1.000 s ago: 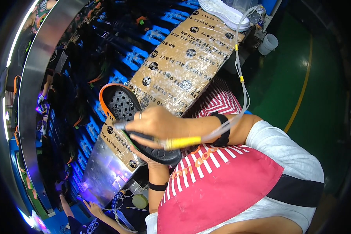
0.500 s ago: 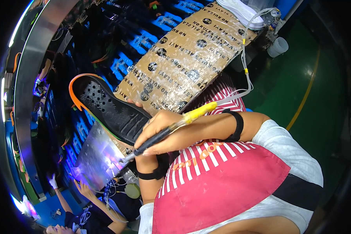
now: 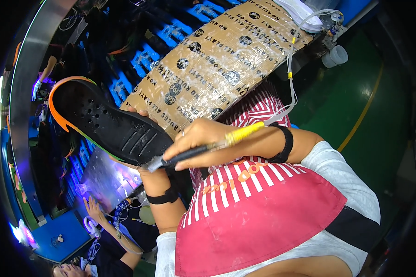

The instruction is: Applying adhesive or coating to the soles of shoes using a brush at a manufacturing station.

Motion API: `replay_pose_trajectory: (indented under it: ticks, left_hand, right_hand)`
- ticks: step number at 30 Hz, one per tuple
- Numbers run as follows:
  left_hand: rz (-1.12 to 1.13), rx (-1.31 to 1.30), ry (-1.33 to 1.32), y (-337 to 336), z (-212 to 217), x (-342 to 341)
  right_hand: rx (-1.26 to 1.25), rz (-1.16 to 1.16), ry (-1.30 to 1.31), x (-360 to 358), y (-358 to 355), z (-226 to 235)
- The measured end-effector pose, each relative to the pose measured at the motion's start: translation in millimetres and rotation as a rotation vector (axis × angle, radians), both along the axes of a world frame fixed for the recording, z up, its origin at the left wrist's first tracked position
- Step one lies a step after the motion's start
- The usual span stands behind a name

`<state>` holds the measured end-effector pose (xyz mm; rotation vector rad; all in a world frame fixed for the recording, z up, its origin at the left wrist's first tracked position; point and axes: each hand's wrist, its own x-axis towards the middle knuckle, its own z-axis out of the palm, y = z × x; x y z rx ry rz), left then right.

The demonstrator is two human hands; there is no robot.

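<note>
My left hand (image 3: 142, 112) holds a black shoe sole (image 3: 111, 122) from beneath, with fingertips showing at its far edge. The sole has an orange and green rim, round holes in the forefoot and several grooves in the heel half. Most of that hand is hidden under the sole. Closed round a black-handled glue brush (image 3: 189, 155), my right hand (image 3: 202, 138) keeps its pale bristles at the near edge of the sole's heel end. A yellow sleeve and a clear tube (image 3: 291, 92) run from the brush's rear end.
A cardboard-covered board (image 3: 208, 69) lies beyond my hands, with a white sole (image 3: 300, 14) at its far end. Blue conveyor racks (image 3: 145, 57) run behind it. Another person's hand (image 3: 94, 210) is at the lower left. A white bucket (image 3: 335, 56) stands at the right.
My left hand has shifted the sole to the left and slightly upward. The brush tip has moved from below the heel up to its near edge.
</note>
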<state>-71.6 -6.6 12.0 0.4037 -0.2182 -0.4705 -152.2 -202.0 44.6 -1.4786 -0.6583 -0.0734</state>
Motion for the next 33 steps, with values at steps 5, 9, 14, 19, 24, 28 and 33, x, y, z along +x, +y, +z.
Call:
replay_pose_trajectory:
  ticks: [5,9,14,19,24,28,33]
  left_hand:
    - [0.068,0.074,-0.183,1,10,2]
    - [0.07,0.18,-0.138,1,18,2]
    - [-0.051,0.295,-0.131,10,26,4]
    - [-0.107,0.51,-0.115,-4,37,1]
    - [0.006,0.644,0.098,8,26,6]
    - [-0.233,0.705,0.114,-3,41,14]
    - [-0.272,0.776,0.16,-13,60,-6]
  right_hand:
    - [0.065,0.243,0.141,-3,-9,4]
    - [-0.054,0.032,-0.054,-1,-4,-6]
    - [-0.08,0.309,0.079,-2,-11,-1]
    - [-0.174,0.033,-0.235,1,-5,-14]
    - [-0.134,0.236,-0.211,1,-15,-6]
    - [-0.199,0.047,-0.306,1,-11,-4]
    - [-0.44,0.221,-0.367,-2,-15,-4]
